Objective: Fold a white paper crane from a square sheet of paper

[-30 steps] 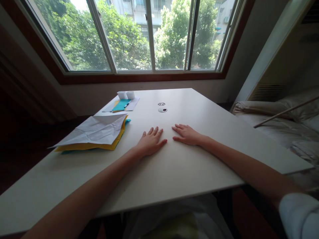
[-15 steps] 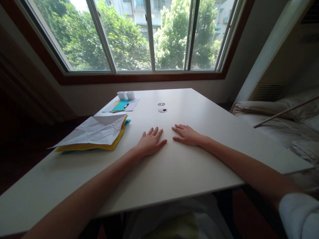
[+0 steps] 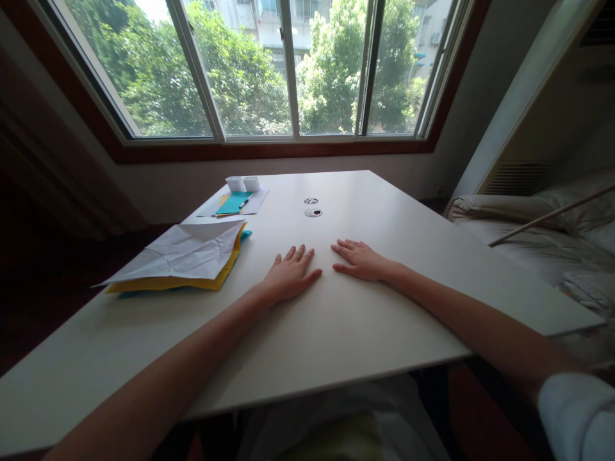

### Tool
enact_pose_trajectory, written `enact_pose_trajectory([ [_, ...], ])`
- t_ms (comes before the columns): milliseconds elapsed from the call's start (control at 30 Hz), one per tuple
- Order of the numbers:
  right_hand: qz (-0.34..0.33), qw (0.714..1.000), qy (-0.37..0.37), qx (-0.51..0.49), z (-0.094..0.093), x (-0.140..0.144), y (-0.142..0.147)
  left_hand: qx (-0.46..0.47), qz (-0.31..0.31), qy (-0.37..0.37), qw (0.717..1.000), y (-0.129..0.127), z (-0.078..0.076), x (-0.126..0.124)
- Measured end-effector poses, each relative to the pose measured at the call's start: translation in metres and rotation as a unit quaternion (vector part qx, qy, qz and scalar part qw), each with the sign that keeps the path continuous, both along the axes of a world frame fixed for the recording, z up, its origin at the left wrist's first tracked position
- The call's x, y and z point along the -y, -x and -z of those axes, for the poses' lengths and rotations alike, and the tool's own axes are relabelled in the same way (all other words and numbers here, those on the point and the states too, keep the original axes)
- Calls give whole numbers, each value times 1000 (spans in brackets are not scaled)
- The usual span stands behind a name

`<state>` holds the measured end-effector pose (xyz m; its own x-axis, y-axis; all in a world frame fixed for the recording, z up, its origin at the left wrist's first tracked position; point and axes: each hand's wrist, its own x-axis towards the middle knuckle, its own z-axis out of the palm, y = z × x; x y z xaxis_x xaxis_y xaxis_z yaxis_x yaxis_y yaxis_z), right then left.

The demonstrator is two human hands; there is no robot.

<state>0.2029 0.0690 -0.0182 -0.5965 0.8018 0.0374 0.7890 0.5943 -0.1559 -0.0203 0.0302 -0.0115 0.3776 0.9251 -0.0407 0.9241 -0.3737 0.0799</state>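
Note:
My left hand (image 3: 291,274) lies flat on the white table (image 3: 307,346), palm down with fingers spread. My right hand (image 3: 359,259) also rests palm down on the tabletop, a short gap to the right of the left one. Neither holds anything. Left of my left hand is a stack of creased paper sheets (image 3: 185,250), white on top, with yellow and blue sheets under it. Beyond both hands, two small round flat pieces (image 3: 313,212) lie one behind the other; their markings are too small to read.
At the table's far left, smaller blue and yellow papers (image 3: 234,203) lie on white sheets with a pen (image 3: 245,201) on top. Two small white containers (image 3: 243,184) stand behind them. A pale sofa (image 3: 523,224) with a stick across it is at the right. A window (image 3: 254,77) faces me.

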Motion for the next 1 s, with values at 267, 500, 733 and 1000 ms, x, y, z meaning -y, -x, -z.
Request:
enact_pose_trajectory([
  [267,-2,1000,-1,2,-2,2,1,-3,2,-4,1000,1,3,-3],
  [500,-1,1000,2,2,-1,1,0,-3,1,-7,1000,0,2,-2],
  [733,-5,1000,-6,-4,2,-1,0,3,2,-6,1000,0,2,-2],
  [1000,-7,1000,-8,1,2,-2,-1,-2,15,2,1000,3,-2,-3],
])
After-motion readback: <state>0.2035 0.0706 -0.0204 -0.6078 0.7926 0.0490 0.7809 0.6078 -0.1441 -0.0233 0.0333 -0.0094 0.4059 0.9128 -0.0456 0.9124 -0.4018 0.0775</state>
